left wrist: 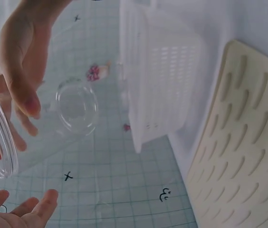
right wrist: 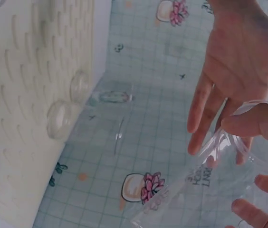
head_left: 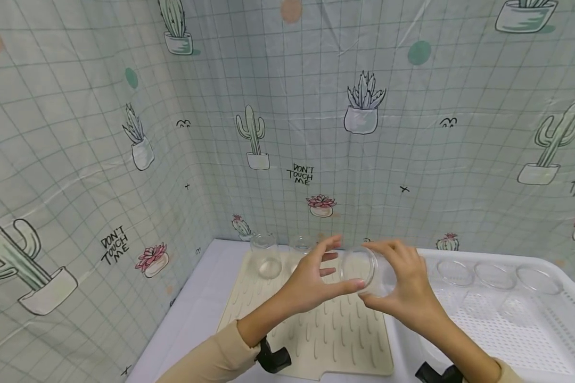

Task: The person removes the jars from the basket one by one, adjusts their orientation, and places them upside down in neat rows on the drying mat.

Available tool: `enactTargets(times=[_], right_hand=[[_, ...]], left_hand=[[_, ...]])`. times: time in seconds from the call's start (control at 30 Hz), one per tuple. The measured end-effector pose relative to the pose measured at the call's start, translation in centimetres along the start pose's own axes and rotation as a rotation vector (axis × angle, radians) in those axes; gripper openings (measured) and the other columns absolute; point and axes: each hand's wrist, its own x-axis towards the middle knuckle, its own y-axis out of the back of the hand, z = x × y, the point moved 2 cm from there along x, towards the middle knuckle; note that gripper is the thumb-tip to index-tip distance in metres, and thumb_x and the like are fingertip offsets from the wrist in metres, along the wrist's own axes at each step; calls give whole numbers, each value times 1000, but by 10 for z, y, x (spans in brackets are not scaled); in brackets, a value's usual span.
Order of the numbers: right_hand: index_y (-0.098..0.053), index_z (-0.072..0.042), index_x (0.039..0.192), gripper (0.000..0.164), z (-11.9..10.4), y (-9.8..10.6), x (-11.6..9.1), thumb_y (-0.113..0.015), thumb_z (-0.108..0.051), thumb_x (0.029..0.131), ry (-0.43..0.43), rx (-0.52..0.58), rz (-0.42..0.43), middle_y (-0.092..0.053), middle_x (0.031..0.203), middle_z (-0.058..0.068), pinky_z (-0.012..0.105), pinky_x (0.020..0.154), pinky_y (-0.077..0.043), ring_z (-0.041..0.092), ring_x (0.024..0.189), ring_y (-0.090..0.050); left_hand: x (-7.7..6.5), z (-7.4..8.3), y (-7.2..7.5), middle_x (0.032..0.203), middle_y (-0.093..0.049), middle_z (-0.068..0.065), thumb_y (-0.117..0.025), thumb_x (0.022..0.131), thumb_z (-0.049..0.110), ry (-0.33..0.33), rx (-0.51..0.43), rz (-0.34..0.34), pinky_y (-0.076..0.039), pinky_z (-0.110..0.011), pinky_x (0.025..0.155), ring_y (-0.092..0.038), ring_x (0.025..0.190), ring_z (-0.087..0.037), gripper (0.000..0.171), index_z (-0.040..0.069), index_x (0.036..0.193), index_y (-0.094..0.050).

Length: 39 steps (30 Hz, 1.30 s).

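Above the ridged mat [head_left: 340, 335], R hand [head_left: 404, 282] is gripping the clear container [head_left: 353, 266] round its side; L hand [head_left: 313, 279] is hovering close, fingers loosely spread. It's looking light, stiff, slippery, poss. fragile: prob. needing gentle pressure w/ hold round sides.

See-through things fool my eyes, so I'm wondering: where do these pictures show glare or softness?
Head view: soft light, no hard shadows, the held clear jar faint against the patterned backdrop; left wrist view: hazy, the white basket pale and soft-edged; right wrist view: bright glints on the same jar.
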Motion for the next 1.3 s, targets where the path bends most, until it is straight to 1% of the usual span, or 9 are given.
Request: enactTargets(times=[0.1,0.2,0.3,0.43,0.67,0.83,1.07,1.17,1.3], right_hand=[[-56,-21,122,81,-2,-4,0,-86,-16,47,10,-26,4,-52,109,-5,41,78,-26,19,100,-42],[-57,-22,121,78,-4,-7,0,-85,-18,48,14,-55,3,-51,108,-5,40,77,-26,19,100,-42],[-57,-21,121,78,-4,-10,0,-85,-19,48,13,-77,-7,-51,109,-4,41,77,-26,20,100,-41],[-57,-21,121,80,-4,-12,0,-86,-19,47,11,-99,-15,-51,112,-2,41,79,-27,21,101,-41],[-57,-21,122,81,-5,-13,-1,-85,-19,47,40,-117,-13,-52,112,-2,40,77,-28,22,101,-42],[-57,-22,123,82,-6,-14,-2,-84,-18,46,74,-132,2,-53,110,-4,37,73,-27,20,98,-43],[-56,-23,123,86,-8,-13,-1,-88,-23,43,105,-173,5,-53,108,-3,37,71,-28,21,93,-44],[-54,-22,125,89,-7,-11,-1,-90,-28,45,104,-166,-5,-52,111,-1,40,74,-28,21,95,-45],[-51,-21,130,95,-1,-5,-2,-91,-34,45,62,-83,-20,-51,119,0,45,79,-25,20,106,-44]], left_hand=[[1,-1,-3,135,-37,12,-73,75,44,14,3,9,-44,-27,91,-46,118,-15,76,36,137,-30],[1,-2,-4,135,-38,12,-73,75,44,21,23,10,-44,-26,89,-47,117,-17,74,37,136,-32],[2,-3,-6,135,-39,9,-73,75,43,11,38,6,-44,-25,88,-47,117,-18,73,35,135,-33],[2,-4,-8,134,-40,7,-74,75,41,8,11,-4,-46,-25,87,-48,116,-16,72,34,135,-34],[2,-5,-10,125,-46,10,-74,75,39,-5,-17,-15,-48,-23,82,-53,108,-10,65,30,130,-41],[4,-6,-12,119,-50,10,-74,76,38,-9,-22,-15,-49,-22,79,-57,103,-10,59,28,126,-45],[3,-6,-12,116,-52,8,-75,76,35,-13,-37,7,-50,-26,80,-58,101,-12,56,25,124,-48],[4,-8,-11,116,-53,8,-75,76,36,-7,-45,14,-50,-25,78,-58,101,-13,56,26,124,-49],[5,-11,-8,116,-53,8,-73,78,35,1,-57,20,-50,-25,78,-58,102,-14,53,26,124,-49]])
